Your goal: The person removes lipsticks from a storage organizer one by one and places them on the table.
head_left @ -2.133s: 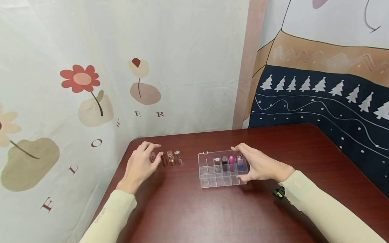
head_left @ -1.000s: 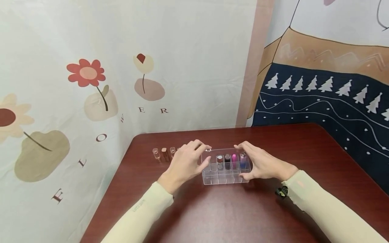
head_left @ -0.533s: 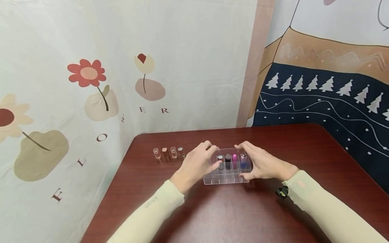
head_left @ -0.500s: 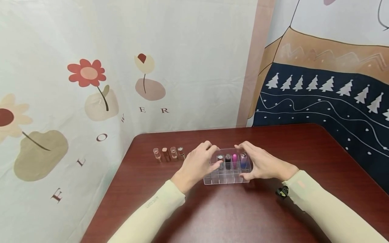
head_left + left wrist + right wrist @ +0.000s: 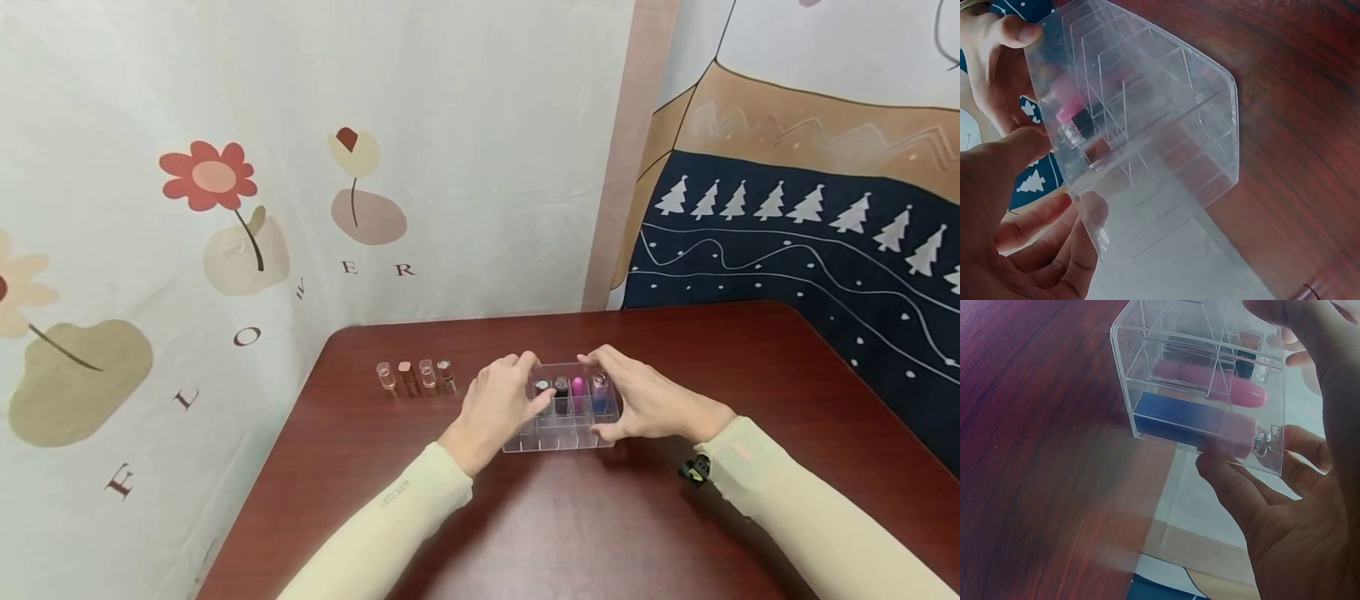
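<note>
A clear compartmented organizer (image 5: 564, 438) stands on the table between both hands. Its back row holds a silver-topped tube (image 5: 542, 386), a black tube (image 5: 561, 405), a pink tube (image 5: 577, 388) and a blue-and-lilac tube (image 5: 599, 402); they look like lipsticks. My left hand (image 5: 497, 405) grips the left end, its thumb reaching over the front and covering some compartments. At the right end, my right hand (image 5: 652, 402) holds the organizer between thumb and fingers. Fingertips (image 5: 1213, 464) touch its side panel in the right wrist view. The front row holds no tubes.
Several lipstick-like tubes stand in a row on the table left of the organizer, among them a brown tube (image 5: 408, 378) and a clear-capped tube (image 5: 386, 379). The dark red table (image 5: 585, 533) meets a printed curtain (image 5: 480, 167) behind.
My left hand has moved right, from beside the row of standing tubes to the organizer's left end, and now grips it. The right hand keeps its hold at the right end.
</note>
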Tool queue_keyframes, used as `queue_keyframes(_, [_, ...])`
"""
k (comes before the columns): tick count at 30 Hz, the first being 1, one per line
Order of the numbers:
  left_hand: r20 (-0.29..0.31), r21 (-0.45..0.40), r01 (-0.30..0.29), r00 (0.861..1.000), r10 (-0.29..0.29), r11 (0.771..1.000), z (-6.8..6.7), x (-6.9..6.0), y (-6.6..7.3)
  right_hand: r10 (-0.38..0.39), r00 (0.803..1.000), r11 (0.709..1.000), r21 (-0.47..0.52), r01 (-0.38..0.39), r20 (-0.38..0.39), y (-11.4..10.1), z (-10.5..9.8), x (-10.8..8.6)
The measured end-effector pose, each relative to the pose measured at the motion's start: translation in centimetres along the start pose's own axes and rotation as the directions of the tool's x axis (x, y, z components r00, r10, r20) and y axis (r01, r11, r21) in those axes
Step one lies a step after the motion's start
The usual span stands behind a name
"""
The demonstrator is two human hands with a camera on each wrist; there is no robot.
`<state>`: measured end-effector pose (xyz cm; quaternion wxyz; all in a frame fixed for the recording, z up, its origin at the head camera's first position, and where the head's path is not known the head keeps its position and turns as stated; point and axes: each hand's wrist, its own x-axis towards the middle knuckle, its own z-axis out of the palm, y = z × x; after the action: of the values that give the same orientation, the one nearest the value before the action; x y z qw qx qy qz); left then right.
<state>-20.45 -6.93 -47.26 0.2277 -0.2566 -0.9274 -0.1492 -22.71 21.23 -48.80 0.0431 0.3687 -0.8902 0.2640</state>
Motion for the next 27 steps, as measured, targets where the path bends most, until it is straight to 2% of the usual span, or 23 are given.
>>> queue_keyframes(10, [-0.028,-0.019,0.053,0.998,-0.054,0.998,0.5,-0.3,0.2,0.001,1.000,1.000,-0.001,-0.001,0.003,-0.1,0.0,0.0])
queue_keyframes(21, [0.002,0.011,0.072,0.997,-0.072,0.997,1.4,-0.6,0.5,-0.015,1.000,1.000,0.001,0.015,-0.003,-0.1,0.1,0.1])
queue_keyframes(27, [-0.013,0.019,0.069,0.998,-0.069,0.997,1.7,-0.5,0.3,-0.022,1.000,1.000,-0.009,0.022,-0.012,-0.1,0.0,0.1])
